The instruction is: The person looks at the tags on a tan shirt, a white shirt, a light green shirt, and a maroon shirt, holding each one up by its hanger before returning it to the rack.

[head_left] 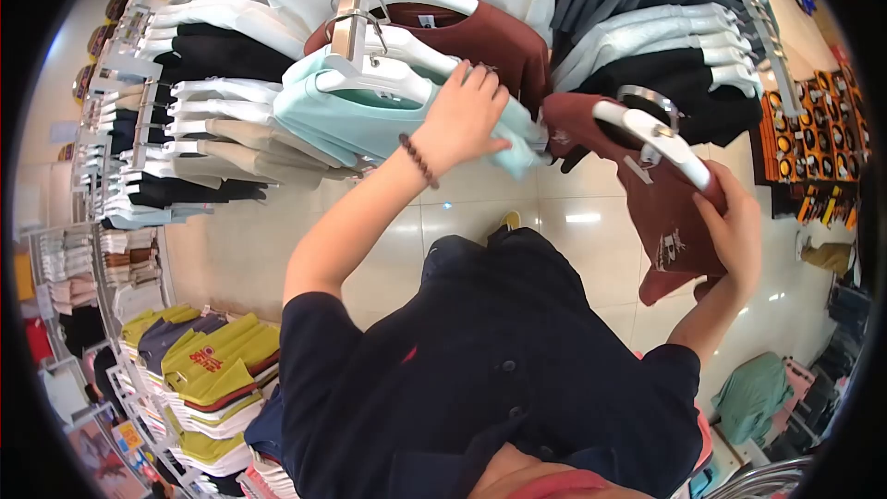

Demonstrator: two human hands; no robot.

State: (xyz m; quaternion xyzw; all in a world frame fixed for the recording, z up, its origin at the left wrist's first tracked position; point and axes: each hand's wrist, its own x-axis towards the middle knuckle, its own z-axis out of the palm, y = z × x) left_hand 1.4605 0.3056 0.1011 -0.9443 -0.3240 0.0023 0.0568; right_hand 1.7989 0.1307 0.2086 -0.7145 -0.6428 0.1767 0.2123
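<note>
My right hand [736,217] grips the end of a white hanger [661,143] that carries a brown-red shirt [661,212] with a small pale print. This shirt hangs off the rail, tilted, at my right. My left hand [465,111], with a beaded bracelet at the wrist, lies on the shoulder of a light-blue shirt [370,129]; its thumb is apart from the fingers. The light-blue shirt hangs on a white hanger from the metal rail [349,37]. Behind it hangs another brown-red shirt [504,46].
More shirts on hangers [222,120] fill the rack at left, and grey, white and black ones [647,28] hang at right. Yellow-green shirts [217,356] are at lower left. An orange display [813,134] stands at far right. Below is a tiled floor [240,259].
</note>
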